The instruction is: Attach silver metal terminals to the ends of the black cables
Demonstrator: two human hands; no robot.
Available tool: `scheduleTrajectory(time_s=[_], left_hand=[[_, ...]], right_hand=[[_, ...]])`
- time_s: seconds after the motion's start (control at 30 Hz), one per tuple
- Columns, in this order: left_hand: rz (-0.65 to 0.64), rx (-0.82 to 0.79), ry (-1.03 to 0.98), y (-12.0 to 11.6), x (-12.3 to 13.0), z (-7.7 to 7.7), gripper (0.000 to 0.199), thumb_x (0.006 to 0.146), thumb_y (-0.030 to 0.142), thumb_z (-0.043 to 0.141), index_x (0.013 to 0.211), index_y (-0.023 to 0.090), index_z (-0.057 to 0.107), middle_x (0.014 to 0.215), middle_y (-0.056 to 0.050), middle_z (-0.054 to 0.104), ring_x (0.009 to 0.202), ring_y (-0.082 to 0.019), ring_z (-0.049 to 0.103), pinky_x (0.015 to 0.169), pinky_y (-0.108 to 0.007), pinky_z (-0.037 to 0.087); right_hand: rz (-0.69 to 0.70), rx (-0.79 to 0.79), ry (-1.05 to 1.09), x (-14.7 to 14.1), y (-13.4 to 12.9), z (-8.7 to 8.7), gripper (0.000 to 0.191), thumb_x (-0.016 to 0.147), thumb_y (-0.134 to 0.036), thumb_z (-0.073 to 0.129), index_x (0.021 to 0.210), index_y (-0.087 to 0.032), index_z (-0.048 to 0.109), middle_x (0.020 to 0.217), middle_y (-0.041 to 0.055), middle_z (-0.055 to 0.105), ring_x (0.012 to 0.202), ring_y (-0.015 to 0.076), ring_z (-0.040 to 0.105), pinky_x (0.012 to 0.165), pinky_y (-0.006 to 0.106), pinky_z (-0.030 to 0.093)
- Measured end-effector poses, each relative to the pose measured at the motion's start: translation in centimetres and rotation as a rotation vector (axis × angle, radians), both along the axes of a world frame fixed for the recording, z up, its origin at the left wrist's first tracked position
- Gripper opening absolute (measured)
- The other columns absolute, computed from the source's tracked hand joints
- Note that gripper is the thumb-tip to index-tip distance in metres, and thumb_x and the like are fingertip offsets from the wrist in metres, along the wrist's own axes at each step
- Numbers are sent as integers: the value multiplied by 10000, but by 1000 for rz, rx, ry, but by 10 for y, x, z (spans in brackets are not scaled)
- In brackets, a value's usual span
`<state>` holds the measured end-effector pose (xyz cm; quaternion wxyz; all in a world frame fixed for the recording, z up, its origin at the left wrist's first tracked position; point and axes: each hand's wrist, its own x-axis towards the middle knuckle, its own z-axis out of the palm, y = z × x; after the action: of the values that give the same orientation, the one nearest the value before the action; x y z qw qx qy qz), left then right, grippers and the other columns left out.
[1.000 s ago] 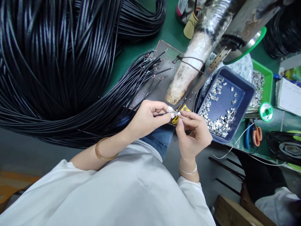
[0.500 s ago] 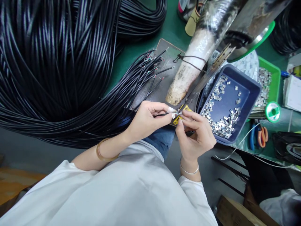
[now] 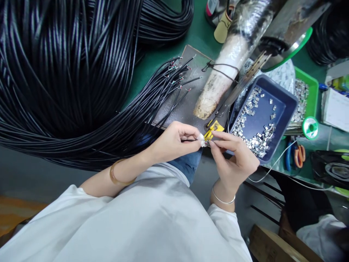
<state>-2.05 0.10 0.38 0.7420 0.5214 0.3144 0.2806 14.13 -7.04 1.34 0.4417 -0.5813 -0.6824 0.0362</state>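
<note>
My left hand [image 3: 177, 142] pinches a black cable [image 3: 188, 140] near its end, with white wraps on the fingertips. My right hand [image 3: 236, 154] is closed at thumb and forefinger on a small silvery metal connector [image 3: 207, 143] at that cable end; its details are too small to make out. Just beyond the fingertips sits a yellow fixture [image 3: 216, 127] at the edge of a dark board [image 3: 191, 109]. Above it, the scorched tip of a wrapped white tube [image 3: 205, 103] points down toward my hands, beside a narrow metal arm [image 3: 245, 78].
Many black cables [image 3: 65, 72] fill the left, some with stripped coloured ends on the board. At right are a blue tray [image 3: 283, 109] of metal shells, a green tray [image 3: 315, 87], a solder spool [image 3: 310, 127] and orange-handled pliers [image 3: 300, 156]. A person's sleeve [image 3: 319, 233] shows lower right.
Both hands have moved slightly down, toward my body, with the cable end. They now sit clear of the metal arm's tip, and more of the yellow fixture shows.
</note>
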Motion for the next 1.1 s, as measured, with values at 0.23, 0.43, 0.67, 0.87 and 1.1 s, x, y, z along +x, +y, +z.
scheduleTrajectory(time_s=[0.23,0.43,0.67,0.87,1.1], left_hand=[[16,-87,-80,-4,1,1,98,707,150,721,654,117,645,513,73,459,463,-37,349,464,-187,285],[132,-91,-129,-6,0,-3,72,733,169,741,739,113,697,571,48,544,529,-46,428,514,-164,346],[147,-64,-89,-3,2,-6,92,702,200,759,732,118,731,697,-18,681,646,-96,572,633,-200,472],[136,-12,-32,3,5,-5,82,715,189,719,711,107,724,524,45,486,500,-48,369,466,-184,275],[133,-60,-41,4,6,-3,86,721,193,712,697,112,696,525,55,441,503,-45,350,481,-185,281]], right_hand=[[82,-14,-170,-1,-2,0,188,826,-58,683,877,-217,597,862,-10,728,766,99,698,678,220,571],[-200,120,-21,-5,-4,-11,171,811,-94,712,908,-217,644,899,-2,731,765,126,724,607,231,571],[-104,-28,158,-14,-4,-17,112,853,-129,674,921,-218,662,969,19,750,866,146,741,597,234,588],[-132,197,-127,-14,2,-24,244,809,-64,711,968,-244,671,1012,3,764,870,135,746,742,259,628],[-144,157,-47,-13,5,-25,185,808,-77,714,914,-221,667,969,10,769,829,126,741,605,215,584]])
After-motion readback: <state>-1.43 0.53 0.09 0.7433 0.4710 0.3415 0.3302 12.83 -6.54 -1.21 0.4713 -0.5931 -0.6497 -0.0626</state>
